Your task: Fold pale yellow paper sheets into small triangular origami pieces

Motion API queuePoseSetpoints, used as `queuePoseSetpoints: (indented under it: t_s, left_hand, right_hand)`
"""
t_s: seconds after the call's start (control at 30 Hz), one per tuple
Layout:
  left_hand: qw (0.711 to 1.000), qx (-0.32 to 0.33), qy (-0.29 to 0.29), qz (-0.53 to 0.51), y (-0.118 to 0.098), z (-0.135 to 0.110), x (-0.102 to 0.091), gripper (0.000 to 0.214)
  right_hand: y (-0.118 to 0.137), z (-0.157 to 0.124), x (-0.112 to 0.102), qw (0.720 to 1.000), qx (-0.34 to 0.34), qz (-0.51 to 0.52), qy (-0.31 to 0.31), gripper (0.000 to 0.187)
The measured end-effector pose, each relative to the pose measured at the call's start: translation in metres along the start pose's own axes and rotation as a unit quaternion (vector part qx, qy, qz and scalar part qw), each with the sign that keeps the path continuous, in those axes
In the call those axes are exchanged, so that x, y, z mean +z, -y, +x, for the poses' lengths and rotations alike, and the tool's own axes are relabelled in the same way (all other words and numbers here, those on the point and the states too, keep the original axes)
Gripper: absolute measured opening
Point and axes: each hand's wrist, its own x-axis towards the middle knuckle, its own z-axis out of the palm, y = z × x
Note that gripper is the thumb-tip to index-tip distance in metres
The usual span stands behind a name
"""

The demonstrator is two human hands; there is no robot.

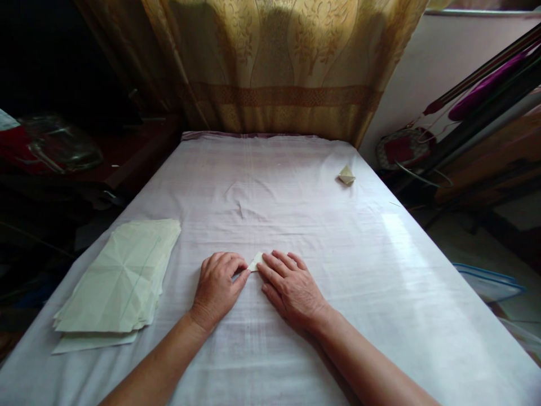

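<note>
A small folded piece of pale paper [256, 261] lies on the white cloth [296, 214] in front of me, mostly hidden under my hands. My left hand [217, 285] is curled, its fingertips pressing on the paper's left edge. My right hand [291, 286] lies flat with fingers stretched out, covering the paper's right part and holding it down.
A stack of creased pale green paper sheets [122, 279] lies at the left of the cloth. A small finished folded paper shape [346, 176] sits far right. A gold patterned curtain [274, 62] hangs behind. Clutter and rods [486, 84] stand off the right side.
</note>
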Motion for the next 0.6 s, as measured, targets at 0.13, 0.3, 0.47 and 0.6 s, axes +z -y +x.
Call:
queuePoseSetpoints:
  t_s: [0.13, 0.3, 0.47, 0.6]
  left_hand:
    - [1.0, -0.002, -0.009, 0.0, -0.0007, -0.0001, 0.001, 0.007]
    - [1.0, -0.015, -0.011, 0.003, -0.0034, 0.0009, 0.0018, 0.007]
    - [0.999, -0.019, -0.01, 0.025, -0.0052, 0.0015, 0.0019, 0.011]
    - [0.998, 0.026, -0.004, 0.057, -0.0045, -0.0062, 0.0023, 0.019]
  right_hand:
    - [0.0007, -0.0008, -0.0008, 1.0, -0.006, -0.01, 0.001, 0.038]
    - [0.0017, 0.0, 0.0005, 1.0, -0.001, -0.015, 0.01, 0.038]
    - [0.0019, 0.0008, 0.0028, 1.0, 0.007, -0.021, 0.006, 0.039]
    - [0.0014, 0.0004, 0.0039, 1.0, 0.007, -0.025, 0.006, 0.04]
